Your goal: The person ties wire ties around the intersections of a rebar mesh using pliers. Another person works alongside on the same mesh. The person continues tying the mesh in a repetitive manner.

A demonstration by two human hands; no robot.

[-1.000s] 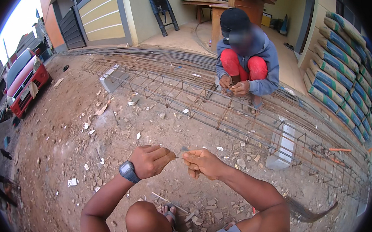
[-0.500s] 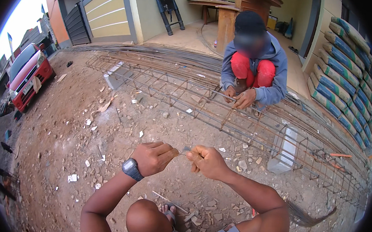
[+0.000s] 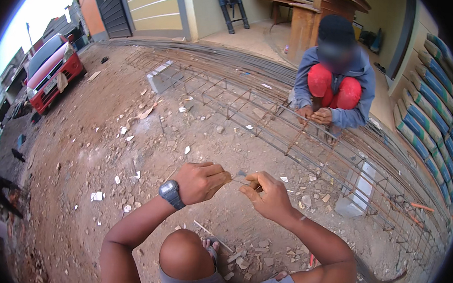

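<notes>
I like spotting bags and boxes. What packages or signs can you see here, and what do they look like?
Stacked sacks: far right by the wall, plump, grey-white with blue and green bands.
Signs or screens: none, apart from the dark wristwatch on the left wrist.

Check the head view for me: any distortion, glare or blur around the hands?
Head view: strong fisheye, black rim all round, and the rebar cage bows toward the edge. Daylight is soft with faint shadows; the sky at upper left is blown out. Left hand and right hand are sharp, but the thin wire pinched between them is barely resolved. The co-worker's face is blurred.
</notes>
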